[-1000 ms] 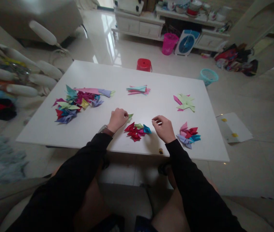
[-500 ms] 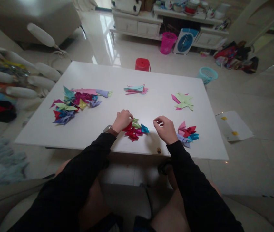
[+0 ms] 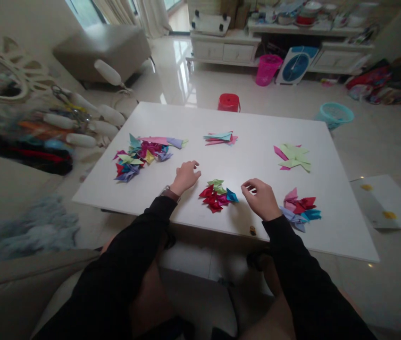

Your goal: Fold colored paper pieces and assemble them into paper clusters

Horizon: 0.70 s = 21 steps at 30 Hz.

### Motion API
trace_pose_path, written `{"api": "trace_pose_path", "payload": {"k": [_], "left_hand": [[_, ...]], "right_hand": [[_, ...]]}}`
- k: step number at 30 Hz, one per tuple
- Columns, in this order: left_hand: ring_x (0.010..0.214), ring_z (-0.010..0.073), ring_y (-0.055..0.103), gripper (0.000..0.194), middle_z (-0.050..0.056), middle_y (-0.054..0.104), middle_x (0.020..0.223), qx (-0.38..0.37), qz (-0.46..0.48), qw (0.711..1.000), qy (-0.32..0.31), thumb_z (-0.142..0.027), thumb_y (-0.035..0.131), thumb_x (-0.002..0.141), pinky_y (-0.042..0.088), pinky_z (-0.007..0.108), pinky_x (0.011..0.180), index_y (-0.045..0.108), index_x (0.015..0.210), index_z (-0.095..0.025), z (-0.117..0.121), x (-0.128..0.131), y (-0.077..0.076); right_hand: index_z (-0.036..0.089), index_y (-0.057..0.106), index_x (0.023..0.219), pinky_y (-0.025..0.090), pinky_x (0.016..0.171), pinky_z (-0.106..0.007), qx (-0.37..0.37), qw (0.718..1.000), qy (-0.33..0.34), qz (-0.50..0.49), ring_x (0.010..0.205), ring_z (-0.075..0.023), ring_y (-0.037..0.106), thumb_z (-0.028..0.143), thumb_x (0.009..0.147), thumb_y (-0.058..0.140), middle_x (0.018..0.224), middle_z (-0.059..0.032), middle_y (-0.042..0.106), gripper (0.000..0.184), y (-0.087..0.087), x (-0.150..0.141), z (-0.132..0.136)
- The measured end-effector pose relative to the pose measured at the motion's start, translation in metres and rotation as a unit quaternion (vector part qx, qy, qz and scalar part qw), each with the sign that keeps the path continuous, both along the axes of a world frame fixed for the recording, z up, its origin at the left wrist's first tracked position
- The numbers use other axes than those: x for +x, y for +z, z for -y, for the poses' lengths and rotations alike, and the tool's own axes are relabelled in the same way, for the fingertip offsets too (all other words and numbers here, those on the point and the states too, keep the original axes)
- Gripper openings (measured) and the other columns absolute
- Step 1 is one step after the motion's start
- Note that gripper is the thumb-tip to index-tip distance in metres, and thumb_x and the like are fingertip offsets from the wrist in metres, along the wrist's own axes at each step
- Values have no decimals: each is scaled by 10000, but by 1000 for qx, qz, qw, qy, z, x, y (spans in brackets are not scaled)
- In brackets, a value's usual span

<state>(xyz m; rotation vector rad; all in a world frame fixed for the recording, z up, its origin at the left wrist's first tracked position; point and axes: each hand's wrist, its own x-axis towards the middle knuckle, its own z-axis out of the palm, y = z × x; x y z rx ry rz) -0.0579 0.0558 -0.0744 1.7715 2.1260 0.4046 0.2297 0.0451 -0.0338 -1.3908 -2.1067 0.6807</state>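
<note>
My left hand (image 3: 186, 175) hovers over the white table (image 3: 172, 208), its fingers apart and nothing in them. Just right of it lies a small cluster of folded paper pieces: red ones (image 3: 207, 192), green ones (image 3: 216, 185), a magenta one and a blue one (image 3: 231, 195). My right hand (image 3: 260, 197) is beside the blue piece, not touching it. Its fingers are loosely bent with a gap at the thumb, and no object shows in them. Farther right sits another cluster of folded paper (image 3: 304, 205) in pink, red, blue and lilac.
A larger heap of folded paper (image 3: 129, 160) lies at the left. Flat folded strips (image 3: 221, 138) are at the back middle, and green and magenta pieces (image 3: 294, 157) at the back right. A tiny dark-yellow object (image 3: 253, 230) sits by the front edge. Beyond stands a red stool (image 3: 229, 101).
My left hand carried a green folded piece to the middle cluster, let it go there and drew back with fingers spread. My right hand stayed beside the cluster. The view turned left.
</note>
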Motion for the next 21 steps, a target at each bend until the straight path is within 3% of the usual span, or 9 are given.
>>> {"api": "trace_pose_path", "payload": {"k": [8, 14, 17, 21], "left_hand": [[1338, 422, 402, 577, 257, 478, 1410, -43, -96, 975, 195, -453, 584, 847, 383, 569, 1030, 504, 1333, -153, 24, -77, 8], [1369, 456, 347, 654, 286, 374, 1449, -79, -60, 930, 354, -551, 582, 821, 338, 588, 1065, 490, 1309, -125, 39, -118, 10], [1389, 455, 321, 650, 284, 355, 1467, -100, -33, 920, 377, -569, 572, 813, 317, 602, 1083, 503, 1292, -136, 43, -133, 8], [1420, 453, 290, 668, 274, 353, 1494, -124, -9, 924, 361, -574, 551, 806, 289, 612, 1111, 500, 1316, -146, 47, -146, 7]], "right_hand": [[207, 655, 770, 467, 680, -302, 4, 1000, 22, 21, 736, -189, 643, 245, 858, 553, 826, -43, 695, 140, -6, -8, 1], [207, 649, 775, 466, 683, -307, 5, 999, 35, 38, 745, -192, 641, 257, 868, 550, 831, -46, 688, 144, -8, -14, 2], [206, 648, 777, 466, 685, -310, 5, 998, 41, 43, 740, -193, 639, 264, 870, 552, 826, -47, 685, 146, -10, -15, 1], [204, 655, 785, 465, 684, -311, 4, 998, 45, 48, 741, -195, 639, 267, 869, 555, 821, -48, 683, 145, -13, -17, -1]]}}
